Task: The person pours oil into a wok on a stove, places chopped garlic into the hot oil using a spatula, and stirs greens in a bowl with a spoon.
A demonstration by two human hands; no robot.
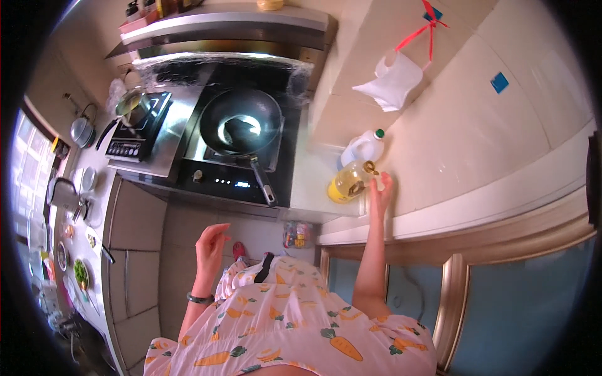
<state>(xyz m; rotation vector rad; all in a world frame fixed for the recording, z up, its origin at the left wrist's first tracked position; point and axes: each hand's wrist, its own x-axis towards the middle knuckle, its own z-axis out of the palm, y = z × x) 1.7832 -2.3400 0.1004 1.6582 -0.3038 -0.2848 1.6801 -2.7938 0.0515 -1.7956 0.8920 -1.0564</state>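
Observation:
My right hand (382,193) is beside a clear plastic oil bottle (349,182) with a gold-coloured cap and a yellow label. Its thumb and fingers are apart; whether a fingertip touches the bottle cannot be told. Just behind stands a whitish jug with a green cap (364,148). My left hand (210,244) hangs in the air in front of the stove, loosely curled with nothing in it. Beyond it, a black wok (241,123) sits on the built-in cooktop (221,181), its handle pointing towards me. Dark, shiny patches and light reflections show inside the wok.
A saucepan (134,109) rests on a portable induction cooker (136,138) at the left. Along the left counter (96,230) are bowls, a knife (107,254) and a plate of chopped greens (81,273). A paper roll (400,77) hangs from red string. Sliding doors (456,305) stand at the right.

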